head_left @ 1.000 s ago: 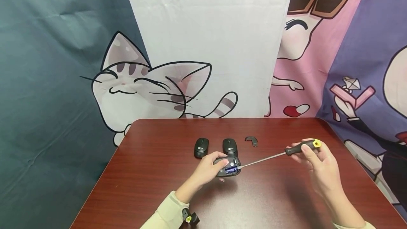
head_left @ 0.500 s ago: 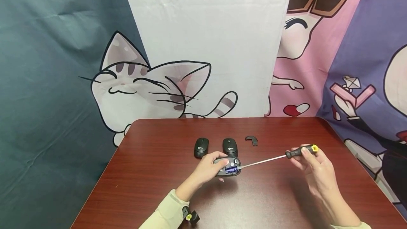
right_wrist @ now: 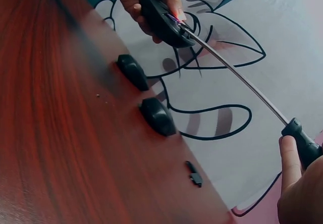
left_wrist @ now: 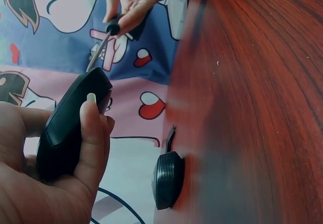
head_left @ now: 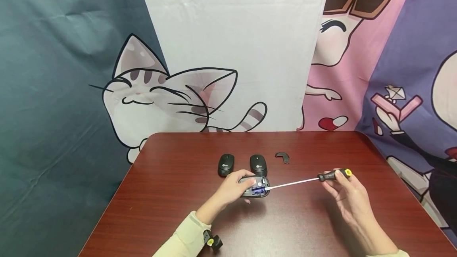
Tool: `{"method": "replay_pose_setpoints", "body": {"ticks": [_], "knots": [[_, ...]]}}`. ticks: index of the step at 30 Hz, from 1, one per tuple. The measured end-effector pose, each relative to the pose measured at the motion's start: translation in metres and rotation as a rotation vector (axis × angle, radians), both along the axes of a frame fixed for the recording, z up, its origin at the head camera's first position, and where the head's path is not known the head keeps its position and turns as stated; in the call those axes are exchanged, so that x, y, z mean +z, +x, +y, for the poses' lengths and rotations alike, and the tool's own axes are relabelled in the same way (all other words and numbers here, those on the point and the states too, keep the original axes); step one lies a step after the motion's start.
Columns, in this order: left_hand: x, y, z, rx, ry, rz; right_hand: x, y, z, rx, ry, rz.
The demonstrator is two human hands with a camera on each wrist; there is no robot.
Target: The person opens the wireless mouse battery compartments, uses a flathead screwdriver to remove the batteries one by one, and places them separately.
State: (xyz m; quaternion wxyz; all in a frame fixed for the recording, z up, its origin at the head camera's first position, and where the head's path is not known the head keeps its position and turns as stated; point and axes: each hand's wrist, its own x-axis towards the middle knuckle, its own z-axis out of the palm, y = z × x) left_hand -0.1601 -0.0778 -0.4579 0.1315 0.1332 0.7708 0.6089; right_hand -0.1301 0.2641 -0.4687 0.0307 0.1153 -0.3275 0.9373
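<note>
My left hand (head_left: 231,187) grips a black computer mouse (head_left: 263,194) above the table, its underside facing up and its battery bay uncovered. A blue battery (head_left: 258,190) lies in that bay. Out to the right, my right hand (head_left: 353,197) holds a long screwdriver (head_left: 292,183) by its black and yellow handle. The blade's tip is at the end of the battery; whether it touches the battery or the bay wall I cannot tell. In the left wrist view the mouse (left_wrist: 68,128) hides the bay. The right wrist view shows the screwdriver shaft (right_wrist: 237,72) reaching the mouse.
Two more black mice, a left one (head_left: 226,165) and a right one (head_left: 258,164), stand upright behind my left hand. A curved black cover (head_left: 283,157) lies to their right. The reddish-brown table (head_left: 171,169) ends at a printed cloth backdrop (head_left: 235,31).
My right hand and the screwdriver handle have come down and slightly left, so the shaft lies flatter. The blade tip stays at the battery bay, and my left hand has barely moved.
</note>
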Motion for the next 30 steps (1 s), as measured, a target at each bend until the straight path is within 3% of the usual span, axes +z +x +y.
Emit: {"method": "replay_pose_setpoints", "body": {"ticks": [21,27,30], "knots": [[0.001,0.003,-0.006,-0.020,0.027,-0.046,-0.023,0.007,-0.005,0.078,-0.122,-0.202],[-0.002,0.005,0.002,-0.054,0.053,-0.061,-0.021,0.006,-0.016,0.093,-0.130,-0.210],[0.000,0.005,0.003,-0.043,0.054,-0.066,-0.018,0.003,-0.015,0.097,-0.162,-0.191]]}}
